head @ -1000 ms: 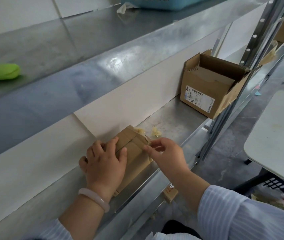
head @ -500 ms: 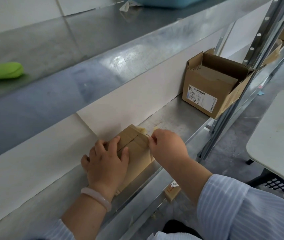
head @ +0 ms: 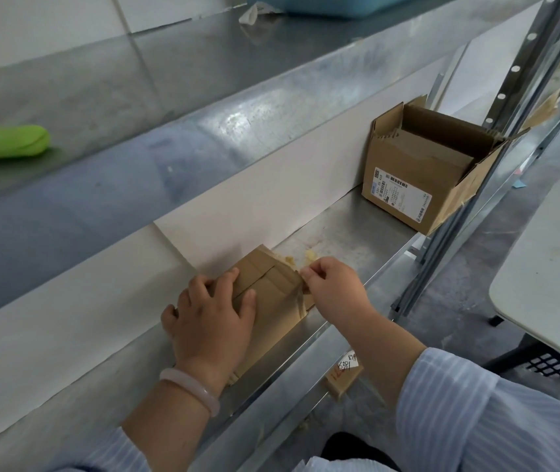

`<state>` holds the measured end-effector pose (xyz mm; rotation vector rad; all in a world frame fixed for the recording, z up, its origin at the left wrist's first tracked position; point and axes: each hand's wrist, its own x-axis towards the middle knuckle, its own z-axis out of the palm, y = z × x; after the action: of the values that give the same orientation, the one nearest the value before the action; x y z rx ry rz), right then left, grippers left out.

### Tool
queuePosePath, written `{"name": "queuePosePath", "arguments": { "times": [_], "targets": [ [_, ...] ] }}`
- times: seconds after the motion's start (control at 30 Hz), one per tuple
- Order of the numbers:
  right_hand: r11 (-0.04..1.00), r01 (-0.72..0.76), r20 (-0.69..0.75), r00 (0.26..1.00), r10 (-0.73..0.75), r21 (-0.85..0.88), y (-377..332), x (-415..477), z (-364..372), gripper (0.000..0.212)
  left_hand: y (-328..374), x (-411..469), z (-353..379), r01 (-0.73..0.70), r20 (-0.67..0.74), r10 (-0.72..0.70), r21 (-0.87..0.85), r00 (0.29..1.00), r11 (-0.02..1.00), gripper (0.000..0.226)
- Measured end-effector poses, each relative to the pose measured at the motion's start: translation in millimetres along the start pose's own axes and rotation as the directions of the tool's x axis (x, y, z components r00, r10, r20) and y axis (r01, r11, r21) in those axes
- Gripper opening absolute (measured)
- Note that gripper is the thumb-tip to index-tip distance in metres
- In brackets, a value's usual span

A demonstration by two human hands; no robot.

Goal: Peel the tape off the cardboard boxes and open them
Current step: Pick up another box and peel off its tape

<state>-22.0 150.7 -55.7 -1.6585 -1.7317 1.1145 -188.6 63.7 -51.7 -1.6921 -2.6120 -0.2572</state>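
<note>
1. Blue basket (head: 333,5), 12 o'clock: cut by the top edge, only its lower wall shows.
2. Green object (head: 9,143), 9 o'clock: left end cut by the frame; kind unclear.
3. Small box (head: 271,291), centre: near end hidden under the left hand (head: 212,321) pressing on it.
4. Tape (head: 300,294) at that box's 3 o'clock corner: clear, its end lost in the right hand's (head: 334,287) pinch.
5. Label (head: 401,195) on the open box (head: 425,158), 2 o'clock: print too small to read.
6. White table (head: 551,267), 3 o'clock: cut by the right edge.
7. Cardboard piece (head: 343,383), 5 o'clock, below the shelf (head: 357,233): partly behind the right forearm (head: 384,345); handwriting on its tag (head: 348,361) hard to read.
</note>
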Motion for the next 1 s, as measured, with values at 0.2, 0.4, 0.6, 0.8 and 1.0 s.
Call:
{"name": "queuePosePath", "arguments": {
  "times": [0.2, 0.4, 0.6, 0.8, 1.0],
  "targets": [
    [0.987, -0.081, 0.086, 0.994, 0.070, 0.137, 5.6, 13.2, -0.9, 0.020, -1.7, 0.8, 0.8, -0.011, 0.001, 0.011, -0.005, 1.000, 1.000, 0.054],
    [0.942, -0.152, 0.148, 0.983, 0.112, 0.300, 8.3, 20.4, -0.3, 0.020, -3.3, 2.6, 1.2, -0.030, -0.015, 0.029, -0.027, 0.999, 0.999, 0.053],
    [0.960, -0.157, 0.151, 0.981, 0.124, 0.232, 7.0, 25.9, 4.6, 0.029, -5.6, 3.6, 2.4, -0.058, -0.029, 0.058, -0.010, 0.998, 0.998, 0.055],
    [0.777, -0.382, 0.310, 0.917, 0.251, 0.501, 10.8, 30.7, 10.3, 0.029, -7.1, 2.5, 3.0, -0.064, -0.042, 0.064, -0.016, 0.997, 0.998, 0.057],
    [0.844, -0.265, 0.309, 0.943, 0.125, 0.466, -2.1, 39.6, -29.7, 0.023, -9.1, 2.7, 4.3, -0.105, -0.075, 0.104, -0.014, 0.992, 0.994, 0.060]
  ]
}}
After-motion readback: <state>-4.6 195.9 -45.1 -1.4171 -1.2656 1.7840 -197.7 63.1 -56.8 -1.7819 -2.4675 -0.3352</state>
